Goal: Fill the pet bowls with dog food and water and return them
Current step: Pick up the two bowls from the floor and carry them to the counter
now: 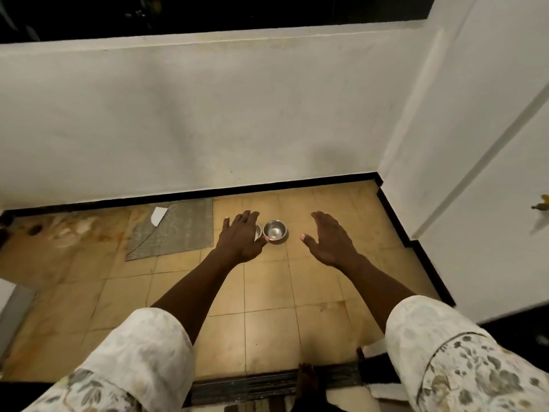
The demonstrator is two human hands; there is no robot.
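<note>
Both hands are reaching out, fingers apart: left hand [242, 236] is hiding part of one steel bowl [258, 230], right hand [328, 237] is holding nothing. Second bowl [275, 230] is sitting mouth-up on the floor [267, 292], mid-frame.

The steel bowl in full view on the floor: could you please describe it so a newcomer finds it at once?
Follow the white wall down to the tiled floor. Right of the grey mat sit two steel bowls; it is the right-hand bowl, empty and uncovered, while the left hand hides most of its neighbour.
</note>
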